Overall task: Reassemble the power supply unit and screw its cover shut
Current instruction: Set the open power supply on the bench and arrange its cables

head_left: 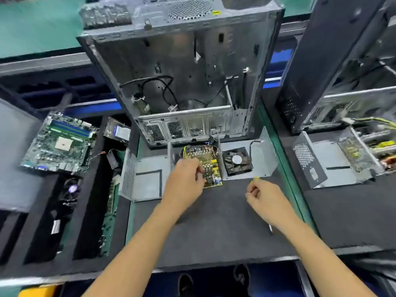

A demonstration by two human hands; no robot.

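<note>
— Fingers of our left hand (184,179) are pinching the yellow circuit board (211,168) at its 9 o'clock edge, on the mat between the cover (147,183) and the fan (236,160).

— We're judging it light, stiff, fragile: edges only. Our right hand (264,198) is curling around a yellow-tipped tool (256,178).

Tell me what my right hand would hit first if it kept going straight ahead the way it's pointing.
Most likely the near edge of the grey sheet-metal power supply shell, which holds the square black cooling fan. The right hand, pinching a small yellow-tipped item, sits just short of it; depth is uncertain.
</note>
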